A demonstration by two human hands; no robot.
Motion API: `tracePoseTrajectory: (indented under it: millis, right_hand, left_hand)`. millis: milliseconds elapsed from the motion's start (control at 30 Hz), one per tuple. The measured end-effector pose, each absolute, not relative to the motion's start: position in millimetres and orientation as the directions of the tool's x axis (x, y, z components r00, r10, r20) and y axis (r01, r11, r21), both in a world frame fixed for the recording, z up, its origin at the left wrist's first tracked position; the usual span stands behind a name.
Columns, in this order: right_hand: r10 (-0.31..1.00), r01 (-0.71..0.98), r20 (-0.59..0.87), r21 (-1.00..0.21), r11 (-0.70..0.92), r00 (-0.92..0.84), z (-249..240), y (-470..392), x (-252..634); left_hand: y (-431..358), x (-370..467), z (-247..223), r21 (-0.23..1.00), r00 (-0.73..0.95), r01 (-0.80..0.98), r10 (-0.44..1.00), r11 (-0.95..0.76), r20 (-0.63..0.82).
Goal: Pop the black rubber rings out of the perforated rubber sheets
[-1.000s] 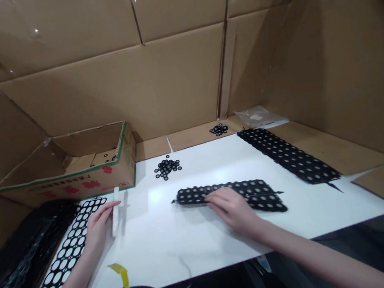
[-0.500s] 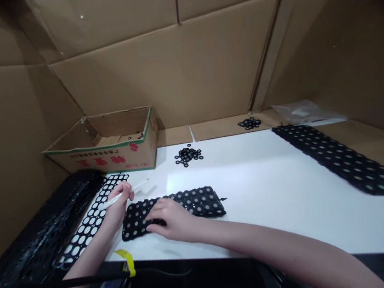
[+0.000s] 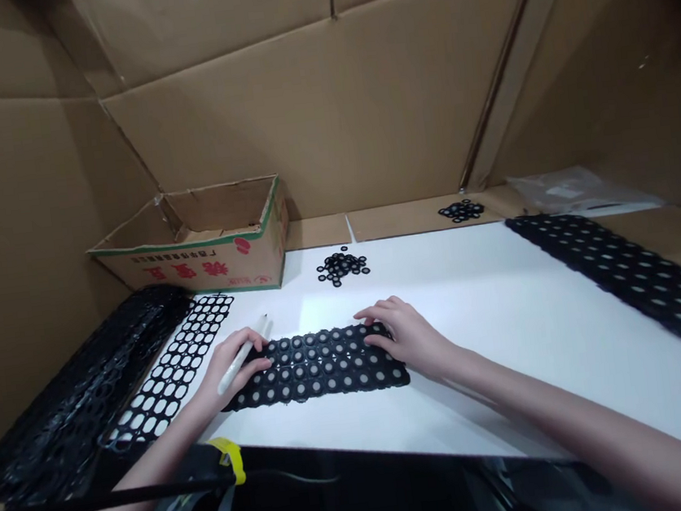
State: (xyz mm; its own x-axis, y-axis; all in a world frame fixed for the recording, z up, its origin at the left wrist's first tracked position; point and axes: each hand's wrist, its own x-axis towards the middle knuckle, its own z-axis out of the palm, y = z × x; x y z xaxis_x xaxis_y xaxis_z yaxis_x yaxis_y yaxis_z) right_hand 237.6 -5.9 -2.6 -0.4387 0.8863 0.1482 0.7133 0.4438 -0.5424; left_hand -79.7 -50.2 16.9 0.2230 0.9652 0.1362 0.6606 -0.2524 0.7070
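A black sheet (image 3: 322,367) with rows of round, grey-centred discs lies on the white tabletop in front of me. My left hand (image 3: 230,368) is closed around a white pen-like tool (image 3: 242,355); its thumb and fingertips also touch the sheet's left end. At the other end, my right hand (image 3: 408,336) pinches the far right corner of the sheet, with the thumb on top and the fingers at the back edge. Beyond the sheet sits a pile of small black rings (image 3: 342,265).
To the left lie a holed black lattice strip (image 3: 185,351) and a thick stack of black sheets (image 3: 79,392). An open cardboard box (image 3: 194,264) stands behind them. Another disc-filled sheet (image 3: 631,276) is at right, near a second ring pile (image 3: 461,210) and a clear plastic bag (image 3: 579,189).
My right hand has moved from the middle of the sheet to its right end. The sheet now lies flatter, and my left hand has come onto its left end with the pen-like tool.
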Motion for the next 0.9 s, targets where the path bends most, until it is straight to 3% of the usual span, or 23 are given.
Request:
tracePoseTrajectory:
  millis: [200,300,600,667,733,800,900]
  right_hand:
    - [0.896,0.763,-0.041,-0.543,0.351,-0.442,5,11,230]
    - [0.890,0.783,-0.064,-0.507,0.361,-0.452,9,15,228]
    - [0.885,0.792,-0.021,-0.457,0.405,-0.465,12,25,217]
    - [0.871,0.775,-0.048,-0.483,0.408,-0.489,15,29,217]
    - [0.853,0.763,-0.099,-0.508,0.400,-0.513,19,34,220]
    - [0.846,0.773,-0.143,-0.506,0.383,-0.514,22,38,226]
    - [0.859,0.798,-0.158,-0.480,0.365,-0.488,22,40,234]
  left_hand:
    - [-45,-77,19,0.762,0.175,0.602,0.971,-0.237,0.164]
    - [-38,-81,13,0.751,0.188,0.615,0.970,-0.240,0.156]
    - [-15,-85,31,0.489,0.289,0.776,0.914,-0.398,0.285]
    - [-13,-77,36,0.562,0.315,0.695,0.893,-0.448,0.322]
    - [-8,-64,36,0.719,0.380,0.505,0.871,-0.477,0.311]
    - [0,-45,33,0.852,0.466,0.279,0.838,-0.443,0.283]
    - [16,-12,23,0.931,0.498,0.095,0.826,-0.354,0.263]
